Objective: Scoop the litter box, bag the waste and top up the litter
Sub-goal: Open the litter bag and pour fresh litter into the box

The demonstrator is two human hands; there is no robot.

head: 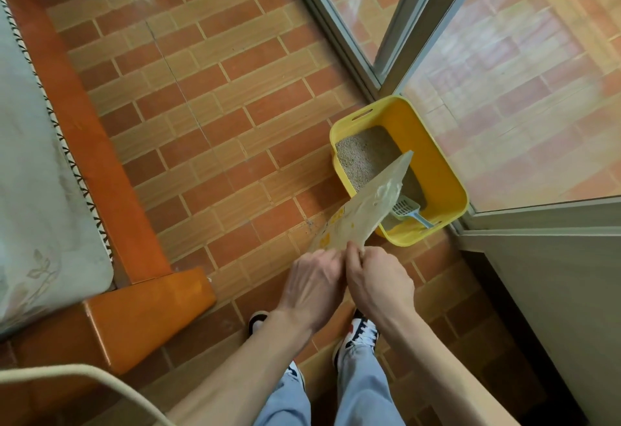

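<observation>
Bag: we hold a thin translucent bag (364, 202) by its near edge, flat and apparently unopened, stretching out over the litter box's near end.
Hands: left hand (314, 288) and right hand (379, 282) both pinch that edge, fingers curled on the plastic.
Litter box: yellow litter box (433, 170) on the floor at right, against the glass door, with grey litter (361, 153) inside.
Scoop: blue scoop (408, 210) rests in the box, untouched.
Progress: we judge scooping, bagging and topping up are all still ahead.
</observation>
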